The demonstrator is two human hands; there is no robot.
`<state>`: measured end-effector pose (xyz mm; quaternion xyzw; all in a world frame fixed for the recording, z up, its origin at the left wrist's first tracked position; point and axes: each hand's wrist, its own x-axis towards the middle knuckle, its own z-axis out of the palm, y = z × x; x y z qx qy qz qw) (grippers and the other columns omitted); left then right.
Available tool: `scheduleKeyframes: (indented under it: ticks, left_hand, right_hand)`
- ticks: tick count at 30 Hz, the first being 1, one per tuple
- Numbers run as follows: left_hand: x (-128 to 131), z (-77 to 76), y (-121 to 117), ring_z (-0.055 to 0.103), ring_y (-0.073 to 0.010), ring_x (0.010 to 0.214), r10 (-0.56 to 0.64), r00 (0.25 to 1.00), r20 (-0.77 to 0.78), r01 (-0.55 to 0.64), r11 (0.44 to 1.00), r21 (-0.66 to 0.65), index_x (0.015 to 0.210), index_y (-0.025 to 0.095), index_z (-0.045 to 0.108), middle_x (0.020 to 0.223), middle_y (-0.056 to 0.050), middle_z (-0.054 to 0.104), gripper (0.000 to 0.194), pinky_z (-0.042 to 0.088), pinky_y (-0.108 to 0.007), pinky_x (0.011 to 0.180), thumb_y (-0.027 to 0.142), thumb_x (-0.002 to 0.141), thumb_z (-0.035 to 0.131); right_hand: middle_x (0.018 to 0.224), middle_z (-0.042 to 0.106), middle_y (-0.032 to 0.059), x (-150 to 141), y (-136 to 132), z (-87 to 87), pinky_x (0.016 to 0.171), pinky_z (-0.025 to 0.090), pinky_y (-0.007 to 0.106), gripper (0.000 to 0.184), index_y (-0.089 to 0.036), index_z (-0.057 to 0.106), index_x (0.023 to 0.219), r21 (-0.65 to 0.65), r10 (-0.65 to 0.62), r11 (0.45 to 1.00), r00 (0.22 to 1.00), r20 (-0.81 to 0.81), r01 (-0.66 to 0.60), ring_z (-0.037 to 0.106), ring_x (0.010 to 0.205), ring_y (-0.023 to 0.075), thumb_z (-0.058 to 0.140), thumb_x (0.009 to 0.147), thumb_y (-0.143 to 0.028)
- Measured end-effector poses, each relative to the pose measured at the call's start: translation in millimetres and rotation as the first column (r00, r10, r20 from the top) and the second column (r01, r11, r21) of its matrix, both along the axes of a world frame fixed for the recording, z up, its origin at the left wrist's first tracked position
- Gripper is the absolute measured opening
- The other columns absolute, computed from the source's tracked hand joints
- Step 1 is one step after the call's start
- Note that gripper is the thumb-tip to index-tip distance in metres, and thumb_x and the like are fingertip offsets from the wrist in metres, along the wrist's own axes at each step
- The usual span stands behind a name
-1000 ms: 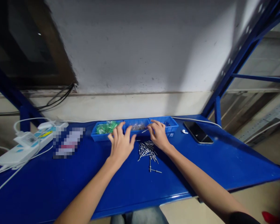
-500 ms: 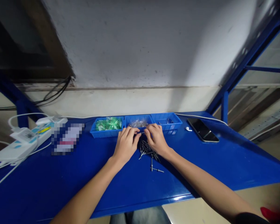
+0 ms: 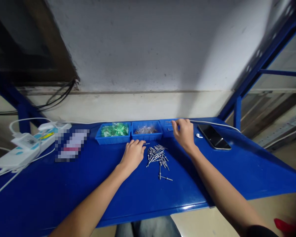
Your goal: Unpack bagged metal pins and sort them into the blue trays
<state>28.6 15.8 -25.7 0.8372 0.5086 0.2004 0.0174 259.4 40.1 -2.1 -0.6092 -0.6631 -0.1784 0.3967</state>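
Several silver rivets (image 3: 157, 156) lie in a loose pile on the blue bench top (image 3: 113, 191). My left hand (image 3: 133, 154) rests beside the pile with its fingers curled, fingertips near a single rivet at the tray's foot. My right hand (image 3: 184, 133) is over the right blue tray (image 3: 168, 126), pinching a thin rivet above it. The left blue tray (image 3: 112, 133) holds green pieces. The middle blue tray (image 3: 146, 131) holds clear pieces.
A black phone (image 3: 214, 137) and a white earbud (image 3: 199, 135) lie right of the trays. A white power strip (image 3: 27, 148) with cables sits at the far left, next to a blurred packet (image 3: 71, 144). Blue rack posts (image 3: 236, 112) rise at the right.
My hands had met over the pile in front of the middle tray. Now my right hand has moved right to the right tray with a rivet, and my left hand has dropped beside the pile.
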Motion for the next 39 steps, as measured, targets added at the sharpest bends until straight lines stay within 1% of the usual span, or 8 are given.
scheduleKeyframes:
  ticks: [2,4,8,12,17,23,32,39]
  left_hand:
    - [1,-2.5,-2,0.055,-0.0255,0.092,0.051,0.996,-0.076,-0.051,0.999,0.01,0.1,0.022,0.061,0.093,-0.006,0.063,0.018,0.039,-0.037,0.075,0.022,0.088,0.048]
    - [1,-2.6,-4,0.053,-0.0247,0.089,0.063,0.992,-0.107,-0.06,0.998,0.027,0.09,0.022,0.061,0.089,-0.005,0.06,0.015,0.037,-0.036,0.073,0.021,0.088,0.047]
    - [4,0.7,-8,0.049,-0.0244,0.09,0.052,0.996,-0.075,-0.049,0.998,0.037,0.08,0.02,0.057,0.092,-0.006,0.057,0.015,0.035,-0.036,0.072,0.018,0.088,0.044]
    - [9,4.8,-7,0.048,-0.0228,0.093,-0.01,0.988,0.154,0.011,1.0,0.0,0.088,0.02,0.052,0.095,-0.004,0.058,0.013,0.036,-0.038,0.077,0.014,0.088,0.041]
    - [12,0.7,-5,0.049,-0.0183,0.087,-0.158,0.847,0.507,0.146,0.987,0.063,0.089,0.02,0.043,0.089,-0.004,0.053,0.009,0.042,-0.033,0.079,0.013,0.087,0.038]
    - [13,-7.5,-5,0.053,-0.017,0.089,-0.225,0.75,0.621,0.201,0.973,0.11,0.098,0.019,0.037,0.094,-0.007,0.05,0.008,0.044,-0.032,0.08,0.017,0.09,0.037]
    - [10,16.7,-14,0.051,-0.0167,0.08,-0.174,0.902,0.394,0.093,0.972,0.215,0.082,0.02,0.055,0.079,-0.001,0.059,0.012,0.038,-0.031,0.077,0.026,0.09,0.047]
    - [12,15.6,-16,0.057,-0.0165,0.079,-0.087,0.938,0.335,0.012,0.976,0.219,0.084,0.021,0.057,0.081,0.0,0.065,0.015,0.034,-0.029,0.071,0.027,0.091,0.045]
  right_hand:
    - [0.08,0.062,0.007,13,5,-3.2,0.069,0.027,0.033,0.024,-0.018,0.053,0.077,-0.033,-0.119,0.992,0.993,-0.014,0.118,0.047,0.083,0.0234,0.047,0.088,-0.038]
    - [0.084,0.063,0.0076,12,3,-4.7,0.07,0.027,0.033,0.021,-0.018,0.054,0.08,-0.054,-0.142,0.989,0.99,-0.011,0.141,0.048,0.088,0.0252,0.05,0.086,-0.038]
    - [0.081,0.063,0.0055,-24,-15,-2.5,0.071,0.029,0.032,0.021,-0.019,0.055,0.081,-0.105,0.136,0.986,0.99,0.023,-0.133,0.05,0.083,0.0211,0.044,0.09,-0.035]
    - [0.078,0.062,0.0045,-62,-34,-3.9,0.07,0.03,0.031,0.023,-0.018,0.055,0.083,-0.199,0.384,0.914,0.91,0.155,-0.352,0.051,0.077,0.0187,0.041,0.093,-0.034]
    - [0.074,0.059,0.0054,-69,-35,-9.3,0.066,0.032,0.028,0.029,-0.017,0.053,0.079,-0.228,0.395,0.908,0.899,0.191,-0.351,0.051,0.072,0.0175,0.036,0.094,-0.035]
    - [0.074,0.058,0.0047,-64,-33,-11.9,0.062,0.034,0.025,0.028,-0.018,0.049,0.077,-0.263,0.461,0.867,0.883,0.094,-0.424,0.051,0.068,0.0152,0.031,0.096,-0.028]
    - [0.065,0.058,0.0044,-64,-33,-9.3,0.058,0.032,0.025,0.03,-0.018,0.049,0.071,-0.278,0.385,0.89,0.923,0.03,-0.362,0.052,0.058,0.0145,0.032,0.094,-0.027]
    - [0.063,0.06,0.0023,-57,-28,-8.2,0.058,0.035,0.023,0.034,-0.017,0.053,0.073,-0.325,0.519,0.772,0.837,-0.174,-0.546,0.055,0.056,0.0127,0.03,0.095,-0.028]
